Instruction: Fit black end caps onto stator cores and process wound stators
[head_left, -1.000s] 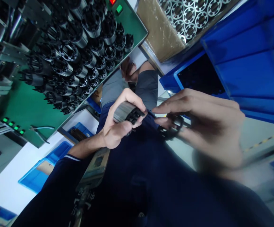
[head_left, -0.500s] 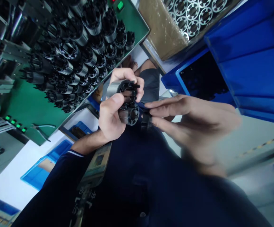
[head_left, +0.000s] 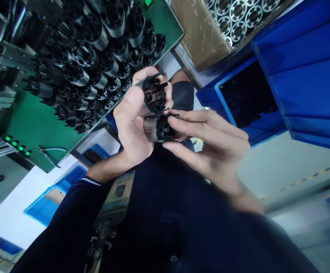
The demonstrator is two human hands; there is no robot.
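Observation:
My left hand (head_left: pixel 133 121) is closed around two motor stators, metal cylinders with black slotted plastic ends. The upper stator (head_left: pixel 153 94) has black prongs standing out from its open end. Below it, the lower stator (head_left: pixel 152 128) lies sideways and points right. My right hand (head_left: pixel 207 140) pinches a black plastic end piece (head_left: pixel 166 129) between thumb and fingers, against the right end of the lower stator. Whether the piece is fully seated cannot be seen, as the fingers cover part of it.
Several rows of similar stators (head_left: pixel 96 60) stand on a green-topped bench (head_left: pixel 28 125) at left, with pliers (head_left: pixel 49 155) near its edge. Ring-shaped metal cores (head_left: pixel 238 31) sit in a carton at upper right. A blue bin (head_left: pixel 224 102) holds dark parts.
My right hand has moved left, bringing the black end piece from beside the lower stator onto its end. My left hand has tilted, turning both stators.

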